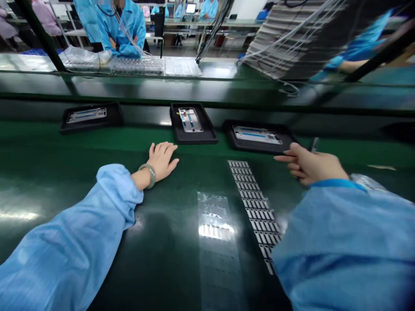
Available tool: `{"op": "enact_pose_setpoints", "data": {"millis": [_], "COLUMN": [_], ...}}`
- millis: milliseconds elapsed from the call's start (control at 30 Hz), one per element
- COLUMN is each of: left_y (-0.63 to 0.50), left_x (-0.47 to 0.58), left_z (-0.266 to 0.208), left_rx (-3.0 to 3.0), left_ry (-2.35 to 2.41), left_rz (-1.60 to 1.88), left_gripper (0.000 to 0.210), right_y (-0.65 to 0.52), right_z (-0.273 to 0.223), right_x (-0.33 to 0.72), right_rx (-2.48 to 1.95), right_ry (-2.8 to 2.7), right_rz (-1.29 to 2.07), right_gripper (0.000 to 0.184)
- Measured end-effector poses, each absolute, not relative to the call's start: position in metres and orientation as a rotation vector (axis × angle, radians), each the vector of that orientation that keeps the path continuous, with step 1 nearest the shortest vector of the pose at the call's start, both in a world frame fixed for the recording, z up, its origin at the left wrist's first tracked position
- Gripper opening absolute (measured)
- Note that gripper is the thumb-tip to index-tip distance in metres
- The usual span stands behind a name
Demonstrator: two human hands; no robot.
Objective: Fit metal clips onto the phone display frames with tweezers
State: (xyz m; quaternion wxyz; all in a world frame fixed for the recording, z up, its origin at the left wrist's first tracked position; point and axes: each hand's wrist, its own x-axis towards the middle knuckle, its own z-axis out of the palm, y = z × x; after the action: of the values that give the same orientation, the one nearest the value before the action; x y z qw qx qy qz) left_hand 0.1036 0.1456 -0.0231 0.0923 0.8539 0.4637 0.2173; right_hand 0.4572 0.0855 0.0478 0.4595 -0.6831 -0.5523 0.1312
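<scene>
In the head view, the middle tray (196, 140), black and holding a phone frame (191, 120), sits at the far side of the green tabletop (162, 242). Beyond it, a dark raised ledge (145, 89) runs across the whole width and bounds reaching that way. To its left, after a wide stretch of green, lies the left tray (114, 114); to its right, across a narrow gap, lies the right tray (253, 147). Each of these also carries a frame.

The left hand (163, 160) is nearer the wearer than the middle tray and slightly left of it, fingers apart, holding nothing. Whether its palm touches the surface I cannot tell. The right hand (313, 165) is well right of the middle tray, beside the right tray's near corner, fingers curled together on a slim tool (314, 144), mostly hidden.

Nearer the wearer than the middle tray, a clear film (214, 259) lies lengthwise; right of that, a label sheet (253, 203) slants down until the right sleeve (350, 242) covers its edge. Open green spreads left of the film up to the left sleeve (78, 233).

Beyond the middle tray and ledge stand clear plastic trays (145, 66), a co-worker (121, 32) with folded arms and, to the right, a tall grey stack (285, 43) draped with cables (292, 30).
</scene>
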Motion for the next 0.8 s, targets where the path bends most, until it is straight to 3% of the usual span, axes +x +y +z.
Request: {"op": "enact_pose_setpoints", "data": {"millis": [100,233,333,567,800], "left_y": [0.181,0.209,0.204,0.107,-0.012], "left_x": [0.132,0.143,0.127,0.043,-0.011], "left_z": [-0.020,-0.018,-0.017,-0.009,0.003], "left_rx": [2.544,2.529,2.577,2.734,2.661], "left_ry": [1.443,1.511,1.451,1.077,0.683], "left_rz": [0.656,0.669,0.670,0.563,0.473], "left_gripper": [0.039,0.017,0.011,0.010,0.009], "right_y": [0.055,0.001,-0.041,-0.089,-0.097], "right_z": [0.053,0.054,0.045,0.010,-0.003], "right_x": [0.444,0.420,0.397,0.358,0.324], "right_rx": [-1.718,-1.724,-1.707,-1.584,-1.584], "right_ry": [-1.193,-1.128,-1.104,-0.832,-0.667], "right_rz": [0.497,0.708,0.744,1.036,0.964], "right_gripper": [0.037,0.046,0.044,0.018,0.030]}}
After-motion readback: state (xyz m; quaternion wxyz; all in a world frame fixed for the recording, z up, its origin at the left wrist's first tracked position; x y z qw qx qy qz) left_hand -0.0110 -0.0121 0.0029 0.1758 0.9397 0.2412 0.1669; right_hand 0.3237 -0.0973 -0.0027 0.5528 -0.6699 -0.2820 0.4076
